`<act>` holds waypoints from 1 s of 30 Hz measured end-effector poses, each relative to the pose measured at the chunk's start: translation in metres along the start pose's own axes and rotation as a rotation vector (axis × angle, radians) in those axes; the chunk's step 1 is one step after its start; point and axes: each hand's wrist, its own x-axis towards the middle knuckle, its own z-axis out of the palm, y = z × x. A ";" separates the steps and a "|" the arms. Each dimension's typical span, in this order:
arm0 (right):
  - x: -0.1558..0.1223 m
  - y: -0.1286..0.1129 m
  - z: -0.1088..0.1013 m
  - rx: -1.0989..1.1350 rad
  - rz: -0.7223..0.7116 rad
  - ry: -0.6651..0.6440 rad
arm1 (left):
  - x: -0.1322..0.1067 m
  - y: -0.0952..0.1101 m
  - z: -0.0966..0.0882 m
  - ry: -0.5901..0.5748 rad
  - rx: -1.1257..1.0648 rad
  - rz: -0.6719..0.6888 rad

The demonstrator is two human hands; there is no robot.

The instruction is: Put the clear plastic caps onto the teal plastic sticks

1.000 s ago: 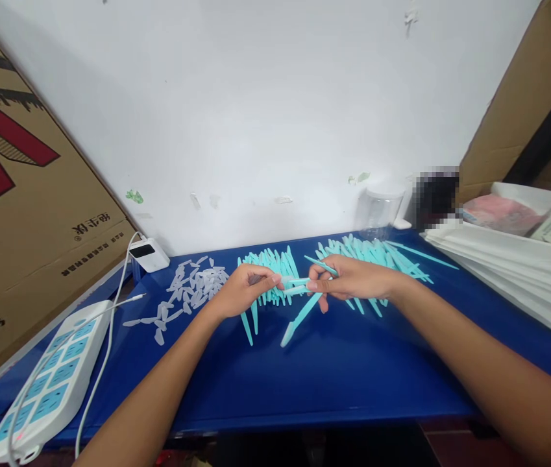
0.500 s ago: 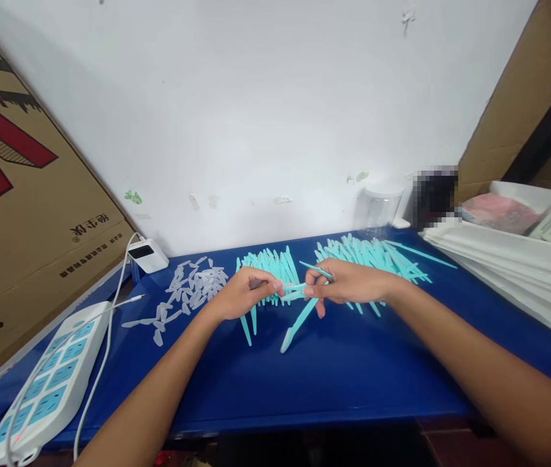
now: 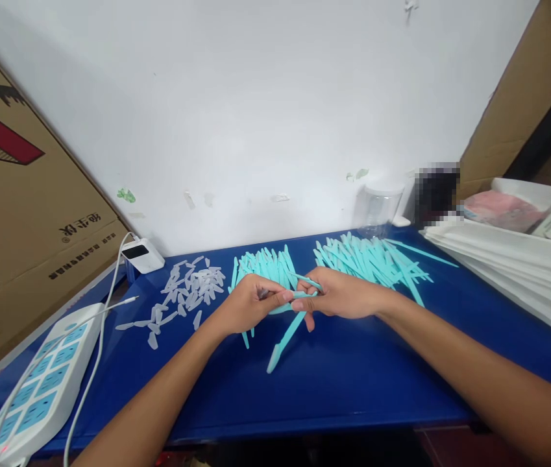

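My left hand (image 3: pixel 250 306) and my right hand (image 3: pixel 336 295) meet over the blue table (image 3: pixel 333 370), fingers pinched together. Between them they hold a thin teal plastic stick (image 3: pixel 282 337) whose long end slants down to the left towards the table. A second teal stick (image 3: pixel 308 281) pokes out above my right hand's fingers. Behind my left hand lies one pile of teal sticks (image 3: pixel 265 264). A larger pile of teal sticks (image 3: pixel 377 259) lies behind my right hand. Several small clear plastic caps (image 3: pixel 187 292) are scattered to the left.
A white power strip (image 3: pixel 36 389) with a cable lies at the left edge, and a white power bank (image 3: pixel 143 255) stands by the wall. Cardboard boxes (image 3: pixel 22 194) lean at left. A clear jar (image 3: pixel 377 207) and stacked white sheets (image 3: pixel 513 266) are at right.
Both hands have drawn slightly closer to me and to the left, still joined on the teal stick. The stick's lower end now points further down.
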 end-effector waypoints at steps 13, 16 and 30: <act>-0.002 0.005 -0.020 0.024 -0.028 0.287 | 0.007 -0.021 -0.017 0.233 -0.019 -0.066; -0.002 0.007 -0.017 -0.056 -0.043 0.202 | 0.006 -0.013 -0.014 0.272 0.026 0.013; 0.002 0.008 -0.002 0.028 -0.065 0.077 | 0.000 -0.002 -0.001 0.224 0.026 0.064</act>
